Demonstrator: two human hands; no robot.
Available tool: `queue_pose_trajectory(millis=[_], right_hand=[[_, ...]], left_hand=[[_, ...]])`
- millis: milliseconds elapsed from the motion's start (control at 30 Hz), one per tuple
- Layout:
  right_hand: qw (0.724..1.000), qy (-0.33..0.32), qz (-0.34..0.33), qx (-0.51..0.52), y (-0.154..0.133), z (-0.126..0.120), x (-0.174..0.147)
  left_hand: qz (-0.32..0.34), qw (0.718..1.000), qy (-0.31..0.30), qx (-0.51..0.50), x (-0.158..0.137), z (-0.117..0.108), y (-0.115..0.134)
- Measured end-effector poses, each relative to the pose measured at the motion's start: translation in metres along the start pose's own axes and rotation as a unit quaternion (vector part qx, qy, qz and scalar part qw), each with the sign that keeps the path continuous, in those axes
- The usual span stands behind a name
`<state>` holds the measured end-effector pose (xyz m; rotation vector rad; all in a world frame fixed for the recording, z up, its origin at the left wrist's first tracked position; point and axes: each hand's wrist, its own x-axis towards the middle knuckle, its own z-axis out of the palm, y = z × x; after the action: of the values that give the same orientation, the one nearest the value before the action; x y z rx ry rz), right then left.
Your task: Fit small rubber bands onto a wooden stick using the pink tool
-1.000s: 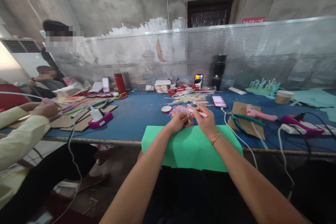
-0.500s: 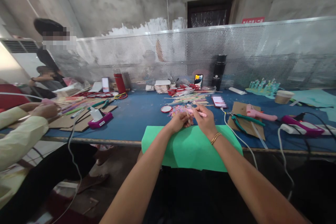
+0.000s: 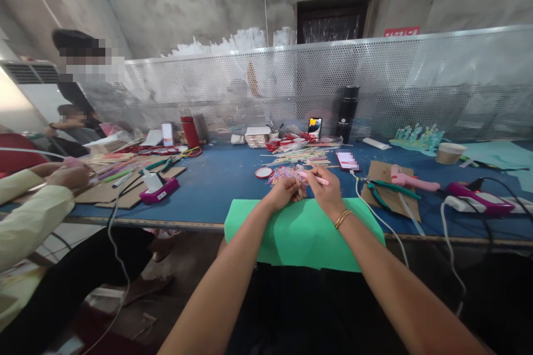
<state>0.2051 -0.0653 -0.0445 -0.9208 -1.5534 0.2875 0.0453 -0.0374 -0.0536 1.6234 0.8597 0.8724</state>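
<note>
My right hand (image 3: 326, 188), with a gold bracelet at the wrist, is closed around a slim pink pen-shaped tool (image 3: 320, 179). The tool points left, toward my left hand (image 3: 287, 191). That hand's fingers are pinched together around something small and pale, too small to name. Both hands are close together above the far edge of a green sheet (image 3: 308, 233) that hangs over the table's front edge. Just beyond my fingers lies a pile of small colourful bits (image 3: 280, 174). A round red-rimmed lid or dish (image 3: 264, 172) sits left of the pile.
Thin sticks (image 3: 297, 155) and a phone (image 3: 348, 161) lie behind my hands. To the right are teal-handled pliers (image 3: 393, 188), a pink glue gun (image 3: 412, 180) and a purple power strip (image 3: 478, 199) with cables. At left, a co-worker's hands (image 3: 70, 173) work near cardboard.
My hands stay almost in place; the pink tool has shifted very slightly. The co-worker's arm at left has moved a little to the left.
</note>
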Motion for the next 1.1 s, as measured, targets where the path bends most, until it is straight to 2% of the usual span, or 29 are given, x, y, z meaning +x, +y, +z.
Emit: queue_pose_trajectory(millis=[233,400,567,933,1100], right_hand=[[1.000,0.014,0.000,-0.005,-0.0015,-0.0010,0.0006],[1.000,-0.003,-0.012,0.005,-0.0007,-0.0005,0.0003],[1.000,0.018,0.004,-0.013,0.0009,-0.0006,-0.0001],[1.000,-0.009,-0.015,0.011,-0.0021,0.0001,0.0006],[1.000,0.015,-0.011,-0.005,0.0001,0.0000,0.0007]], left_hand=[[-0.005,1.000,0.004,0.009,0.0009,-0.0006,-0.0021],[-0.007,1.000,-0.001,0.010,0.0014,-0.0010,-0.0022],[-0.012,1.000,0.002,0.010,0.0015,-0.0006,-0.0020],[0.004,1.000,-0.005,-0.003,0.0006,0.0001,-0.0005],[-0.003,1.000,0.003,0.005,0.0008,0.0000,-0.0006]])
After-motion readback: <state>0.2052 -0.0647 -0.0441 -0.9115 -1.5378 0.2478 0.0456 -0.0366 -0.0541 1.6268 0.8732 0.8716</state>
